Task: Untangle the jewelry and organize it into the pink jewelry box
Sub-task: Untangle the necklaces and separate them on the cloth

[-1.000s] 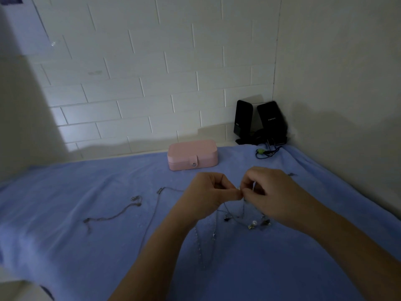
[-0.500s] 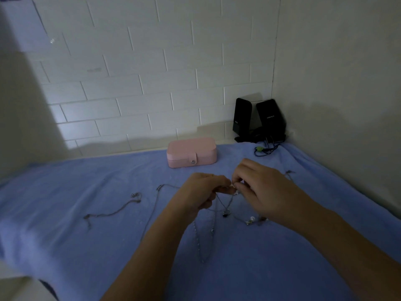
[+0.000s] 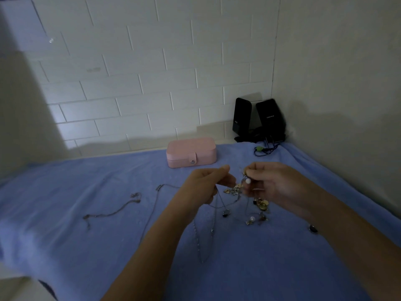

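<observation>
Both hands have lifted and drawn slightly apart since half a second ago, and the knot of jewelry has come up with them, so more charms now hang in view. The left hand [image 3: 206,185] has its thumb and forefinger pinched together on a thin strand, the other fingers curled under. The right hand [image 3: 273,183] is clamped on the top of the jewelry tangle [image 3: 243,200], next to a small white pearl bead [image 3: 247,181]; exactly which strand it grips I cannot tell.

The tangle hangs between the hands near the middle of the blue blanket [image 3: 65,246], its lower loops trailing onto the cloth. It looks to be fine metal chains, small gold-toned charms, dark stones and a second pearl low down. I judge all of it very light, limp and slippery, and the thin links easy to kink or snap under a hard pull. Best to hold it by the sturdier parts, a bead, charm or clasp, and tease a loop open rather than tug.

A long silver chain [image 3: 201,242] runs down toward the blanket's near edge. A separate thin chain [image 3: 112,211] lies loose toward the left edge, well apart from the hands, and a dark pendant [image 3: 313,228] sits toward the right edge.

The pink jewelry box [image 3: 191,152] rests at the blanket's far edge, smooth, round-cornered, lid down under a snap tab. Two black speakers [image 3: 258,118] stand in the far right corner, beside a cable with a green plug [image 3: 258,149]. The blanket looks soft and napped, likely to snag links.
</observation>
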A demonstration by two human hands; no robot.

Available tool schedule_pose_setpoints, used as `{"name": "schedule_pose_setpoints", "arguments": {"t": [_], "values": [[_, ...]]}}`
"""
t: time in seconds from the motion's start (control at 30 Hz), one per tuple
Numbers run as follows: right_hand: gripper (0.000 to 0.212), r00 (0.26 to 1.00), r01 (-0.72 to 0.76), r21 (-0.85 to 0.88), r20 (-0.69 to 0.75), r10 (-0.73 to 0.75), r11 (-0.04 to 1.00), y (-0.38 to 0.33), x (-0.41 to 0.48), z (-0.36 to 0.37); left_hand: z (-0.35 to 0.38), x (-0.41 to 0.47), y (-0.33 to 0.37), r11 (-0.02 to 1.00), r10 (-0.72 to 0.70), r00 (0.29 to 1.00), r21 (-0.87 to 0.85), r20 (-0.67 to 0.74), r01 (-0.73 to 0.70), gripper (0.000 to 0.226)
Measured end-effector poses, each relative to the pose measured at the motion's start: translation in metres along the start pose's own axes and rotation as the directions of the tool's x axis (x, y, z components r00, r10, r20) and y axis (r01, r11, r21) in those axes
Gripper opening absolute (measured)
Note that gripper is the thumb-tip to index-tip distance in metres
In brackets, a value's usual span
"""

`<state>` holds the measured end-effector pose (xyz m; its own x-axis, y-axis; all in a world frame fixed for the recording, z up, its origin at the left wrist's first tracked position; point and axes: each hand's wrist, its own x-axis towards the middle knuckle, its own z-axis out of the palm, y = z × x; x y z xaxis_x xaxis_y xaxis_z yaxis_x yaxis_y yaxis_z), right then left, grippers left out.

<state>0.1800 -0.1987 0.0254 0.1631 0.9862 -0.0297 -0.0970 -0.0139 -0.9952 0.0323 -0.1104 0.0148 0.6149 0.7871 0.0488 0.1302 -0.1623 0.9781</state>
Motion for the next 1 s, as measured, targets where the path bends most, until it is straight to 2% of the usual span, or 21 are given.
{"name": "schedule_pose_setpoints", "arguments": {"t": [0.23, 0.4, 0.53, 0.63, 0.73, 0.8, 0.87, 0.93, 1.0], "values": [[0.011, 0.98, 0.194, 0.263, -0.09, -0.176, 0.945, -0.015, -0.001, -0.021, -0.002, 0.001, 0.0, 0.971, -0.098, 0.994, -0.215, 0.054, 0.108, 0.025], [0.011, 0.934, 0.352, 0.472, -0.234, -0.27, 0.808, -0.024, -0.005, -0.042, -0.002, 0.003, -0.002, 0.901, -0.153, 0.983, -0.394, 0.102, 0.181, 0.016], [0.013, 0.907, 0.418, 0.556, -0.301, -0.294, 0.718, -0.027, -0.01, -0.047, 0.003, 0.002, -0.004, 0.908, -0.084, 0.965, -0.378, 0.25, 0.177, 0.019], [0.011, 0.902, 0.432, 0.582, -0.3, -0.311, 0.689, -0.03, -0.014, -0.046, 0.005, -0.002, -0.005, 0.944, -0.087, 0.923, -0.266, 0.374, 0.197, 0.022], [0.007, 0.909, 0.414, 0.577, -0.225, -0.351, 0.704, -0.033, -0.017, -0.045, 0.009, -0.003, -0.006, 0.994, -0.103, 0.939, 0.006, 0.328, 0.107, 0.019], [0.009, 0.922, 0.357, 0.563, -0.087, -0.377, 0.745, -0.033, -0.019, -0.045, 0.012, -0.003, -0.005, 0.994, -0.041, 0.967, 0.108, 0.252, 0.014, 0.016], [0.012, 0.929, 0.286, 0.478, 0.072, -0.362, 0.83, -0.031, -0.02, -0.044, 0.014, -0.004, -0.002, 0.998, 0.04, 0.973, 0.032, 0.228, -0.049, 0.018], [0.012, 0.925, 0.235, 0.353, 0.204, -0.319, 0.906, -0.027, -0.019, -0.041, 0.014, -0.006, 0.0, 0.987, 0.123, 0.959, -0.132, 0.255, -0.091, 0.027], [0.016, 0.926, 0.187, 0.25, 0.277, -0.255, 0.95, -0.022, -0.016, -0.037, 0.013, -0.009, 0.001, 0.955, 0.202, 0.93, -0.271, 0.308, -0.118, 0.037]]}}
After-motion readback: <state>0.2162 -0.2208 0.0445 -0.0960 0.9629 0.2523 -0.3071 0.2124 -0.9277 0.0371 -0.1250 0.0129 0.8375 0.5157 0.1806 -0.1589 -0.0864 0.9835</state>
